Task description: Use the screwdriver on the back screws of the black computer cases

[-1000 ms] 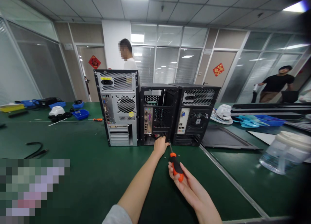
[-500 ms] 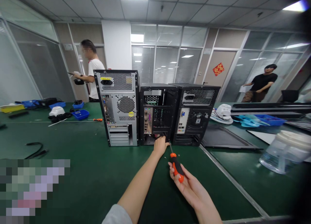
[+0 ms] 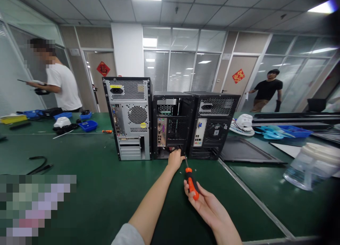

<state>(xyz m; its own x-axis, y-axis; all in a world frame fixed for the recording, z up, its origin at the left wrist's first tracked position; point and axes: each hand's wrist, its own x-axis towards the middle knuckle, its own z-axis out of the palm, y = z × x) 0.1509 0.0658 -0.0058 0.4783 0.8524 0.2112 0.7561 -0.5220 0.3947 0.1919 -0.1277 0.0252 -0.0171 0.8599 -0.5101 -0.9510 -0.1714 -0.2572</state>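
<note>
Three desktop computer cases stand side by side on the table, their backs toward me. The middle case (image 3: 176,105) has an open gap at its lower back. My left hand (image 3: 175,160) reaches to this gap; its fingertips are inside and hidden, so what they hold does not show. In my right hand (image 3: 202,200) is a screwdriver (image 3: 192,186) with an orange and black handle. Its shaft points up toward the bottom right corner of the middle case, close to my left fingers. A couple of small metal bits lie on the table near the shaft.
The silver-backed case (image 3: 137,114) is on the left and a black case (image 3: 215,123) on the right. A clear jug (image 3: 305,170), a dark panel (image 3: 247,151) and blue trays (image 3: 88,125) lie on the green table (image 3: 87,192). Two people walk beyond it.
The screwdriver handle has turned and shifted slightly left in my right hand. My left hand stays at the gap. Both people in the background have moved left.
</note>
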